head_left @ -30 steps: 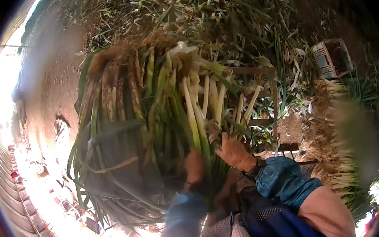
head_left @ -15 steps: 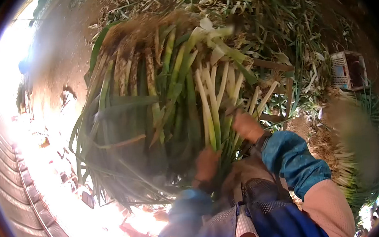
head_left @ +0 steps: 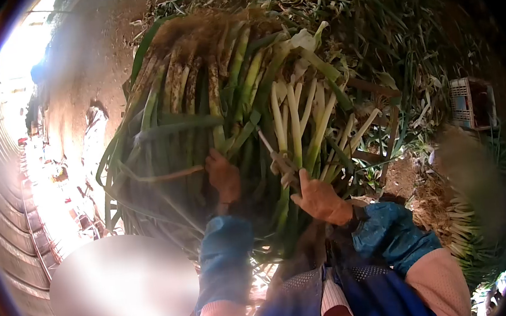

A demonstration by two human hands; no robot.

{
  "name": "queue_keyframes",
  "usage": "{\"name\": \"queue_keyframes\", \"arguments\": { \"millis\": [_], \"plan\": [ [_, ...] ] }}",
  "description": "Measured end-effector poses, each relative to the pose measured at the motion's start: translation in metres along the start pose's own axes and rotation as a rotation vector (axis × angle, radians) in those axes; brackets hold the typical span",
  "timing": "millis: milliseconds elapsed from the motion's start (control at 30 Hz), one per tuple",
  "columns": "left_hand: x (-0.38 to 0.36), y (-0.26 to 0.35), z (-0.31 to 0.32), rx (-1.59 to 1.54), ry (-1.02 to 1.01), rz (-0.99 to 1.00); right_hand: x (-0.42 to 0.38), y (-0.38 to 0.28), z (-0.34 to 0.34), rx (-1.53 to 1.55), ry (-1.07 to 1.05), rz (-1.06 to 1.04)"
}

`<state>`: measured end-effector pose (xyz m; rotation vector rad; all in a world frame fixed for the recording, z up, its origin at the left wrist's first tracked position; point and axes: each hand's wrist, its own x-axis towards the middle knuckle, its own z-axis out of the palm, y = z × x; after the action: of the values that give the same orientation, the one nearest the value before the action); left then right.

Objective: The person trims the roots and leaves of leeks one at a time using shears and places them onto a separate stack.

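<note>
A big bundle of green onions (head_left: 231, 112) fills the middle of the view, held up close to me, roots at the top, white stalks on its right side. My left hand (head_left: 223, 177) presses on the dark green stalks at the bundle's middle. My right hand (head_left: 318, 199) grips the white stalks lower right, with a thin tool or stalk (head_left: 273, 153) sticking up from its fingers; I cannot tell which. Both arms wear blue sleeve covers.
Cut leaves and onion scraps (head_left: 374, 35) cover the ground behind. A white crate (head_left: 471, 104) sits at the right. More trimmed onions (head_left: 466, 224) lie piled at the lower right. A wooden frame (head_left: 381, 124) shows behind the bundle. Bright greenhouse wall at left.
My left hand rose from the bundle's base to its middle. My right hand dropped lower on the white stalks. The bundle shifted slightly up and right.
</note>
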<state>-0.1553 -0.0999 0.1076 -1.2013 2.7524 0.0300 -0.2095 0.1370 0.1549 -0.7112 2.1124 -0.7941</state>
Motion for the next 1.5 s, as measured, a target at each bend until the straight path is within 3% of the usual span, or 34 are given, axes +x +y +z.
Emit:
{"name": "queue_keyframes", "arguments": {
  "millis": [200,400,567,700,767,867,967,1067,1167,1267,1300,1367,1467,1500],
  "plan": [
    [-0.062,0.029,-0.004,-0.071,0.011,0.079,-0.025,-0.018,0.012,-0.018,-0.119,-0.088],
    [-0.081,0.037,-0.013,-0.169,0.051,0.1,-0.032,-0.021,0.004,-0.09,-0.185,-0.038],
    [-0.084,0.044,-0.029,-0.163,0.098,0.102,-0.006,-0.005,0.024,-0.138,-0.059,-0.104],
    [-0.095,0.032,-0.012,-0.192,-0.084,0.08,0.024,0.004,0.02,-0.223,0.27,-0.317],
    [-0.102,0.03,-0.013,-0.287,-0.158,0.082,0.016,-0.003,0.008,-0.168,0.103,-0.161],
    [-0.074,0.031,-0.028,-0.63,-0.453,0.1,-0.007,-0.002,0.007,-0.116,-0.026,-0.024],
    [-0.028,0.024,0.029,-0.408,-0.446,0.166,-0.026,0.009,0.006,-0.073,-0.052,0.031],
    [-0.003,0.057,0.016,-0.669,-0.343,-0.29,-0.028,0.013,0.009,-0.048,-0.052,0.075],
    [-0.002,0.056,0.049,-0.853,-0.282,-0.231,-0.027,0.007,0.0,-0.051,-0.08,0.073],
    [-0.023,0.044,0.042,-0.962,-0.639,-0.272,-0.013,0.001,0.002,-0.043,-0.077,0.01],
    [-0.033,0.047,0.018,-1.043,-0.638,-0.288,-0.004,0.001,0.008,-0.039,-0.066,-0.016],
    [-0.054,0.064,-0.045,-1.216,-0.636,-0.323,0.023,0.0,0.017,-0.092,0.064,-0.12],
    [-0.063,0.044,-0.033,-1.144,-0.626,-0.269,0.056,0.025,0.039,-0.193,0.353,-0.339],
    [-0.067,0.044,-0.039,-1.125,-0.647,-0.303,0.056,0.025,0.039,-0.192,0.337,-0.328]
  ]
}}
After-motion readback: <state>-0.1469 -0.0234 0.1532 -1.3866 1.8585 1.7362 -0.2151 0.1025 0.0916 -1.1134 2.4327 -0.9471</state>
